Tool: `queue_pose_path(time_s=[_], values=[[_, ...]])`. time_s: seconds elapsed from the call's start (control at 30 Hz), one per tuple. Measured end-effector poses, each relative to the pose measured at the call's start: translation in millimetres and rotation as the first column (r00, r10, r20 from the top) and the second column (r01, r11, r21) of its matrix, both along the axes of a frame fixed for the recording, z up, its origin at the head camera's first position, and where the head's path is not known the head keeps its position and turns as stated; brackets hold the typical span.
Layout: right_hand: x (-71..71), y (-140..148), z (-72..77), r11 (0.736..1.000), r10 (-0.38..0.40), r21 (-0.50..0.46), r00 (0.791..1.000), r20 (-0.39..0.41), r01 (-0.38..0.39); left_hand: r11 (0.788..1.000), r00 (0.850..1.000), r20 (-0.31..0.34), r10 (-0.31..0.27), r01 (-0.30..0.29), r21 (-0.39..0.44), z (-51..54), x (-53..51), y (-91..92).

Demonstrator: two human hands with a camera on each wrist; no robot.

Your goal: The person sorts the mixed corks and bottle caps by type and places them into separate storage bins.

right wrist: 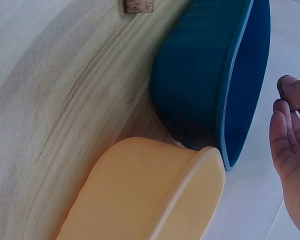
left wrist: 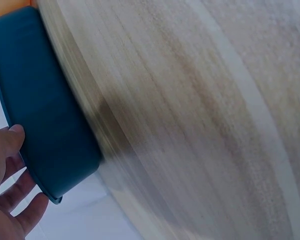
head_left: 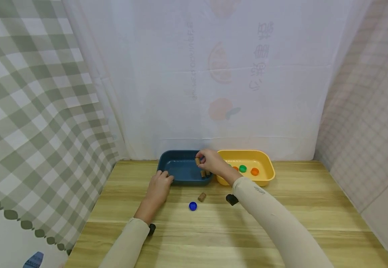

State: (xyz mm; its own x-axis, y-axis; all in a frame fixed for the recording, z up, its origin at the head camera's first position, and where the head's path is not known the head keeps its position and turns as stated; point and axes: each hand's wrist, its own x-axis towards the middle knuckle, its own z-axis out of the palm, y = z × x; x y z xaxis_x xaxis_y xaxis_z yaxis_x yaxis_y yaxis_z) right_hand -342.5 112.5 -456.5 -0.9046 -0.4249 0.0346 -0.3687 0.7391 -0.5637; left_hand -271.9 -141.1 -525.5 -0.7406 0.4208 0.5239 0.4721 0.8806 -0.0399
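Observation:
My right hand point(head_left: 211, 162) pinches a cork point(head_left: 198, 161) between thumb and fingertips, above the right part of the blue tub point(head_left: 180, 182). In the right wrist view the cork point(right wrist: 288, 93) shows beyond the tub's rim. More corks point(head_left: 203, 174) lie inside the tub at its right end. My left hand point(head_left: 160, 185) holds the tub's near left corner, thumb on the rim in the left wrist view. On the table in front lie another cork point(head_left: 202, 197) and a blue bottle cap point(head_left: 193, 206).
Right beside the blue tub stands a yellow tub point(head_left: 270, 178), with green and orange caps point(head_left: 254, 171) in it, partly hidden by my right forearm. A white cloth point(head_left: 167, 93) hangs behind the wooden table point(head_left: 187, 242); a checked cloth point(head_left: 46, 93) hangs at left.

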Motion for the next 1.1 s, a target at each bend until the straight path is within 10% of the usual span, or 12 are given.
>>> queue_pose_path(time_s=[1.1], values=[[-1.6,-2,-16.3,1.000,0.008,-0.009,0.997,0.077,-0.008,1.000,1.000,0.012,0.006,-0.006,-0.016,-1.3,-1.0,0.5]])
